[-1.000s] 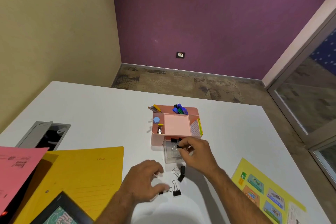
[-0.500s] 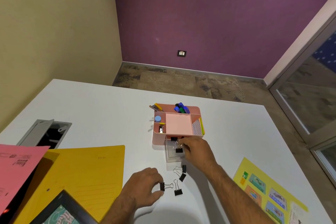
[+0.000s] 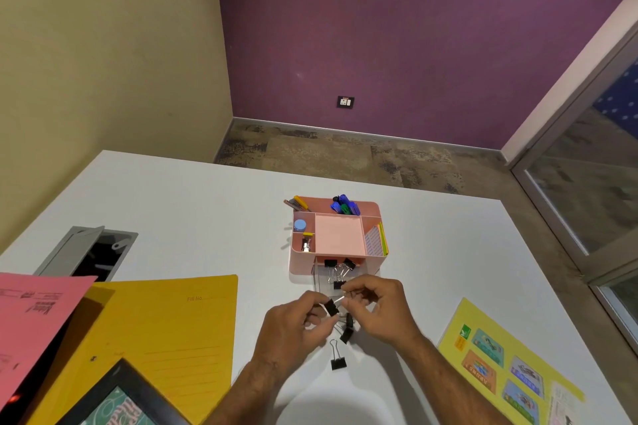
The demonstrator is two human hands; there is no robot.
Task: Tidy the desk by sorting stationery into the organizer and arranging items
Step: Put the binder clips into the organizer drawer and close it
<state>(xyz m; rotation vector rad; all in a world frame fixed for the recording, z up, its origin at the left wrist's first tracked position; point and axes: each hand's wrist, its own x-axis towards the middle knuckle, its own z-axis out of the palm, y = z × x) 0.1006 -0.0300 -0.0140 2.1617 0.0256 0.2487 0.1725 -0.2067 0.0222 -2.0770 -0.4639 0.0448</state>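
Hands meet over tabletop [image 3: 207, 203]: left hand [image 3: 293, 324] and right hand [image 3: 379, 307] both pinch binder clip [image 3: 332, 307], w/ organizer drawer [image 3: 322, 281] just beyond.

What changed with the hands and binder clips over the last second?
The right hand pulled back from the clear drawer to meet the left hand, which lifted a binder clip; both now hold it. The pink organizer and the nearest loose clip stayed put.
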